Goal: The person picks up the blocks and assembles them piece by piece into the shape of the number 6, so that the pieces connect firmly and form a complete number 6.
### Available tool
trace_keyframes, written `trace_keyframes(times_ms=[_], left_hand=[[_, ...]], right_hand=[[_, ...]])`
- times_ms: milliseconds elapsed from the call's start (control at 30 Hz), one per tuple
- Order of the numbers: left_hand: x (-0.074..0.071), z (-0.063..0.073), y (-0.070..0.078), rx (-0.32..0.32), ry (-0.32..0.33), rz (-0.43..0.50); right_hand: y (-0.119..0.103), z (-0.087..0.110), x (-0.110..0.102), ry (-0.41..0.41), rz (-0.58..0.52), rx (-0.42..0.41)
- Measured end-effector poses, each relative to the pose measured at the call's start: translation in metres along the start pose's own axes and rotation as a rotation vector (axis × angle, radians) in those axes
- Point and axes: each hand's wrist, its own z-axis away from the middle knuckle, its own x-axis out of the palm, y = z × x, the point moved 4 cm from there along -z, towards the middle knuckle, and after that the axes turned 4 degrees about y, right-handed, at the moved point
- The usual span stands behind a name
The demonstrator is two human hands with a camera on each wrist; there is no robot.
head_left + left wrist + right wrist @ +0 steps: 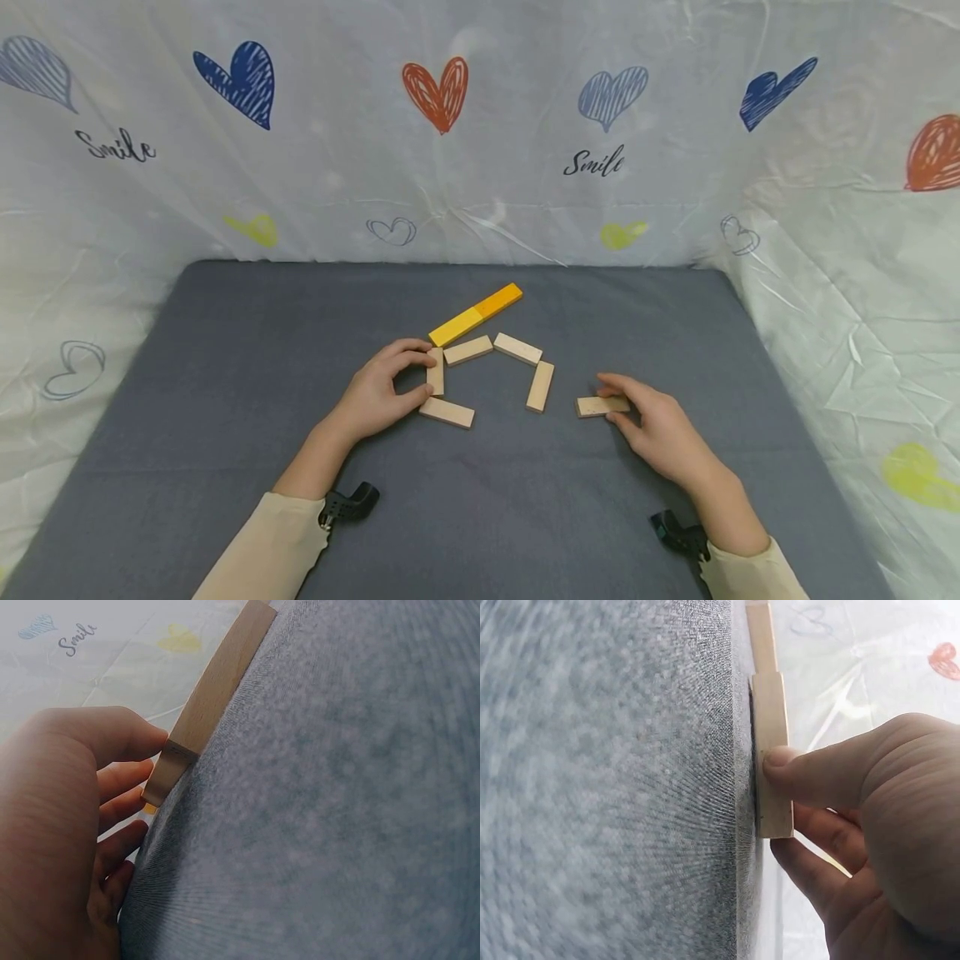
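Observation:
My left hand [378, 390] holds a plain wooden block [436, 372] lengthwise between thumb and fingers. The thumb also lies close to the corner of a slanting wooden block [447, 412] just below, seen large in the left wrist view [217, 682]. On the right, my right hand [660, 425] pinches another wooden block [592, 407] lying flat on the cloth. In the right wrist view, the thumb presses the near side of that block [772, 712], while the fingers are partly hidden behind it.
Two plain blocks [468, 350] [517, 348] form a peak between the hands, with a third block [540, 387] slanting down at right. Behind them, a yellow block [456, 327] and an orange block [498, 300] lie end to end. Grey cloth [480, 517] covers the table; a printed curtain [480, 183] hangs behind.

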Motion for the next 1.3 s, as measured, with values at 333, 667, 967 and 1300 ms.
trace_keyframes(times_ms=[333,667,967,1300], left_hand=[[0.000,0.001,-0.001,0.003,0.002,-0.002],[0.000,0.000,-0.001,0.011,-0.002,-0.003],[0.000,0.001,0.000,0.019,-0.012,-0.006],[-0.001,0.001,0.003,0.005,-0.027,-0.020]], right_hand=[[-0.010,-0.003,0.003,0.016,-0.011,-0.048],[-0.029,-0.008,0.011,-0.023,-0.068,-0.085],[-0.043,-0.014,0.015,-0.045,-0.104,-0.108],[-0.056,-0.022,0.022,-0.060,-0.132,-0.165]])
